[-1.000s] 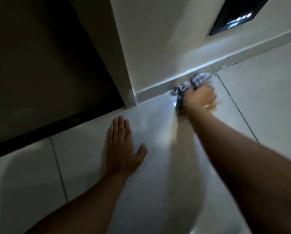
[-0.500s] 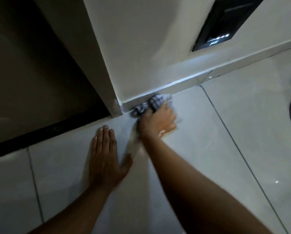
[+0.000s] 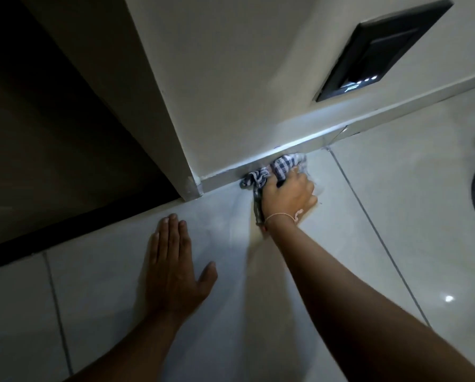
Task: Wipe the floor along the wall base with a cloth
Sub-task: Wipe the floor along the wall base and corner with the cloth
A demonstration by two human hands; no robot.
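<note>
Right hand (image 3: pixel 287 195) closed around a bunched checked cloth (image 3: pixel 280 168), pressing it onto the tiled floor (image 3: pixel 396 216) against the skirting (image 3: pixel 299 146) at the foot of the wall (image 3: pixel 244 78). The cloth touches the skirting just right of the wall corner (image 3: pixel 193 188). A thin band (image 3: pixel 280 215) circles the right wrist. Left hand (image 3: pixel 172 267) lies flat on the floor, fingers together, thumb spread, holding nothing, nearer the dark doorway (image 3: pixel 51 147). A black panel (image 3: pixel 382 48) with small lights sits in the wall above.
</note>
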